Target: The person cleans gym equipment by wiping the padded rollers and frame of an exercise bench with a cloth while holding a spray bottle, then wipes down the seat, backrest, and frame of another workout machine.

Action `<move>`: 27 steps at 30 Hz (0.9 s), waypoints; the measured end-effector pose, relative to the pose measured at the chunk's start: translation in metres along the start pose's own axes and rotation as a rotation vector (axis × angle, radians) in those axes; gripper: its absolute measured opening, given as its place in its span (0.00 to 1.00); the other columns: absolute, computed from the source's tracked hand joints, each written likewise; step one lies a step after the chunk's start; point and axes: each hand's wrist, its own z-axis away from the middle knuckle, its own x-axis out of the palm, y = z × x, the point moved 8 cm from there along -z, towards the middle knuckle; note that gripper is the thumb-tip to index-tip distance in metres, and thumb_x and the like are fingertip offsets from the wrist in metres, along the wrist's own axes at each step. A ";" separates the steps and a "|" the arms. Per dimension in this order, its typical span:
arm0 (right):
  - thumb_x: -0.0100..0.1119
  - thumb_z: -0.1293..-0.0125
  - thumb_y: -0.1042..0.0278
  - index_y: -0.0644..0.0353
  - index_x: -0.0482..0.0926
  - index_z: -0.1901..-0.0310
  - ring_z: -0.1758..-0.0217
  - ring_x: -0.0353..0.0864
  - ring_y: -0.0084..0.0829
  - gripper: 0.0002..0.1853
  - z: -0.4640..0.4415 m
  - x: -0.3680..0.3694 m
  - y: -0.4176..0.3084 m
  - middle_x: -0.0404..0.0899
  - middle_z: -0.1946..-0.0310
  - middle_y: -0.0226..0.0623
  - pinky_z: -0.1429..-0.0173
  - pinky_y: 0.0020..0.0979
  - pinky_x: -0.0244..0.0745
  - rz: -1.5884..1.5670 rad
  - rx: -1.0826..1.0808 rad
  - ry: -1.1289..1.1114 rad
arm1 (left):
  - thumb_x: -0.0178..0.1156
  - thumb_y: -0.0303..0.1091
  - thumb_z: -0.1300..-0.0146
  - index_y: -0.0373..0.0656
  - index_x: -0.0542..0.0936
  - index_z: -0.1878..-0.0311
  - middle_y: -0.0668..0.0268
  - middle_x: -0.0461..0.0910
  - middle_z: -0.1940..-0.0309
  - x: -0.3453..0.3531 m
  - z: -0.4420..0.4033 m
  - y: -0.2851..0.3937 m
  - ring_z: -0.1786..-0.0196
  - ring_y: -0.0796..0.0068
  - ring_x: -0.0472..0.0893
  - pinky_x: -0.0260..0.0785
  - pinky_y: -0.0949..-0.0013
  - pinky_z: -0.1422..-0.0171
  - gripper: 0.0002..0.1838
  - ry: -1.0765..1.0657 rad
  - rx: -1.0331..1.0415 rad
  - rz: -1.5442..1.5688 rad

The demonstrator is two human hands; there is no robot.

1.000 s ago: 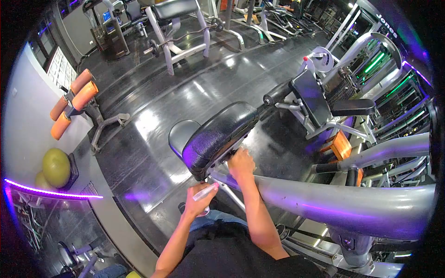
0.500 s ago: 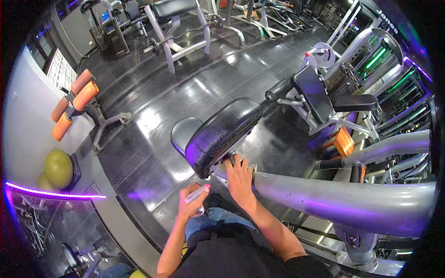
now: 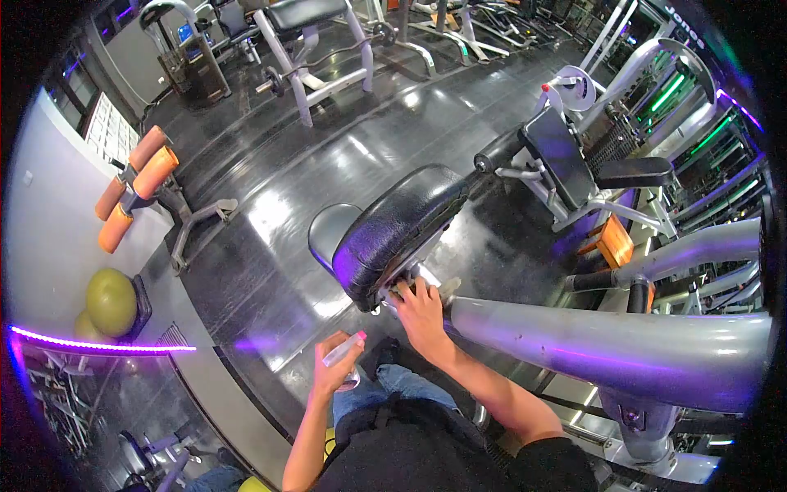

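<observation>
My left hand is closed around a clear spray bottle with a pink tip at its top, held low in front of my body. My right hand reaches to the back of a black padded backrest on an exercise machine. Its fingers are bent against the metal bracket behind the pad, and the fingertips are partly hidden. Whether they hold a small thing there, I cannot make out. Beyond the backrest is a rounded black seat pad.
A thick silver machine tube runs right from beside my right hand. Left stand a frame with orange foam rollers and a green exercise ball. Ahead are a bench with a curl bar and another padded machine.
The view has shifted slightly. Both hands stay in nearly the same places, the left with the spray bottle and the right behind the backrest, its fingers slightly more bent.
</observation>
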 end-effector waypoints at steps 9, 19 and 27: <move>0.61 0.47 0.68 0.55 0.87 0.68 0.44 0.69 0.40 0.07 0.050 0.032 -0.010 0.74 0.51 0.38 0.47 0.37 0.66 0.155 0.134 -0.402 | 0.65 0.39 0.40 0.34 0.81 0.72 0.68 0.75 0.77 0.005 -0.005 0.004 0.81 0.82 0.72 0.59 0.74 0.77 0.15 -0.103 0.040 -0.052; 0.64 0.38 0.71 0.65 0.73 0.42 0.45 0.77 0.38 0.23 0.121 0.061 -0.009 0.77 0.47 0.47 0.41 0.36 0.71 -0.892 1.094 0.535 | 0.64 0.39 0.39 0.37 0.80 0.73 0.70 0.75 0.80 -0.020 -0.001 -0.003 0.83 0.82 0.74 0.62 0.76 0.78 0.14 -0.158 0.056 -0.197; 0.68 0.48 0.78 0.46 0.83 0.47 0.45 0.81 0.41 0.25 0.102 0.059 0.008 0.79 0.45 0.38 0.46 0.36 0.78 -0.355 0.881 0.483 | 0.62 0.38 0.38 0.36 0.80 0.71 0.68 0.76 0.78 -0.037 0.005 -0.020 0.83 0.81 0.73 0.64 0.74 0.78 0.14 -0.165 -0.067 -0.232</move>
